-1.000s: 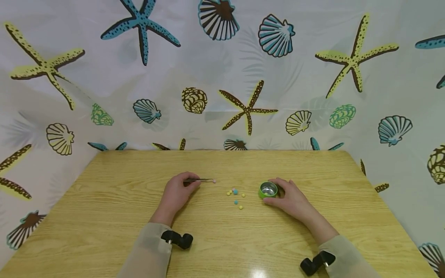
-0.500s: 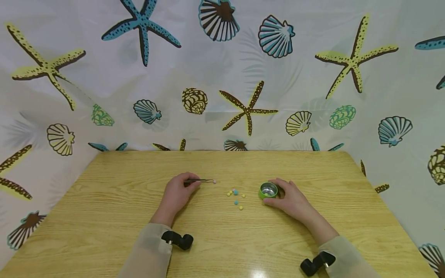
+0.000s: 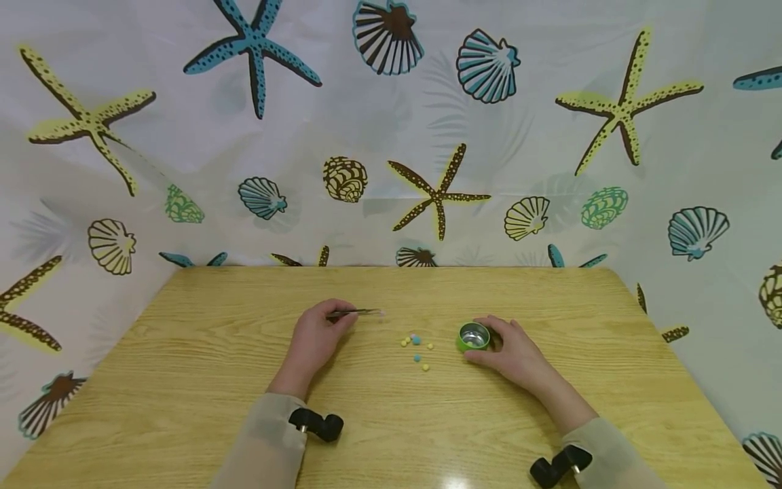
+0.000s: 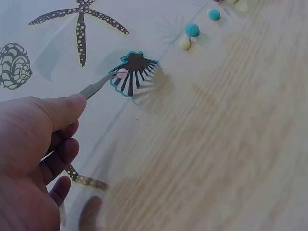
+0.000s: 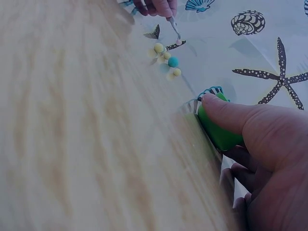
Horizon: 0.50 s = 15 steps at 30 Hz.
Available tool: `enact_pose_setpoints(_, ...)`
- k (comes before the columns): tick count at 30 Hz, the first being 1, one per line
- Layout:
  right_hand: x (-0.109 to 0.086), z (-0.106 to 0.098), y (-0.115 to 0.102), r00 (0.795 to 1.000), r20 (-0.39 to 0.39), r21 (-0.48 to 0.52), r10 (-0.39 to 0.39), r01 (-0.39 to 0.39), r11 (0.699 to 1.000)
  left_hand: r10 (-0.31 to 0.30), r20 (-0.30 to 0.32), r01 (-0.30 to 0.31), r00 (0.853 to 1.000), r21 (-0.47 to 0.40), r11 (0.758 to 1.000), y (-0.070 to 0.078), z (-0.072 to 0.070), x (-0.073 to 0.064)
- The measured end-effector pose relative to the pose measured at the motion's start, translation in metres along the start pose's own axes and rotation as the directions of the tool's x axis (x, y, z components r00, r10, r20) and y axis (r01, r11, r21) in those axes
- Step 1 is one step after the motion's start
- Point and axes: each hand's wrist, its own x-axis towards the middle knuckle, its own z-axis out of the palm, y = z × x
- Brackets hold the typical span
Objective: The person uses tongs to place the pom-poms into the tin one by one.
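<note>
My left hand (image 3: 318,338) pinches a pair of tweezers (image 4: 96,87) between thumb and fingers, with the tips pointing right. A small pale pink ball (image 4: 122,73) sits at those tips, held above the table. On the right, my right hand (image 3: 516,354) grips a small green cup (image 3: 464,347) by its side, thumb in front and fingers behind. The cup stands upright and has a shiny metal inside; something small and pale seems to lie at its bottom. Between the hands, several small balls lie on the table, among them a blue ball (image 3: 417,358) and a yellow ball (image 3: 425,367).
The wooden table (image 3: 379,428) reaches back to a hanging cloth (image 3: 293,136) printed with shells and starfish, which also closes off both sides. Another blue ball (image 3: 416,340) lies close against yellow ones, and a lone yellow ball (image 3: 430,346) is nearer the cup.
The tweezers with the pink ball have risen slightly and now lie more level. My right hand and the cup stay put; the whole head view has shifted a little.
</note>
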Motion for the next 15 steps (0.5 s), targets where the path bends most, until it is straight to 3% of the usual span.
enact_pose_setpoints(4,-0.001,0.000,0.001,1.000,-0.001,0.005,-0.006,0.006,1.000,0.015,-0.015,-0.015,1.000,-0.006,1.000,0.013,0.003,-0.001)
enact_pose_setpoints(11,0.000,0.002,0.006,0.994,-0.047,-0.005,-0.098,0.098,0.995,0.029,-0.009,-0.029,1.000,-0.041,0.999,0.033,0.014,-0.002)
enact_pose_setpoints(15,0.000,0.001,0.004,0.996,-0.034,0.007,-0.080,0.080,0.997,0.037,-0.012,-0.038,0.999,-0.040,0.998,0.041,0.023,-0.003)
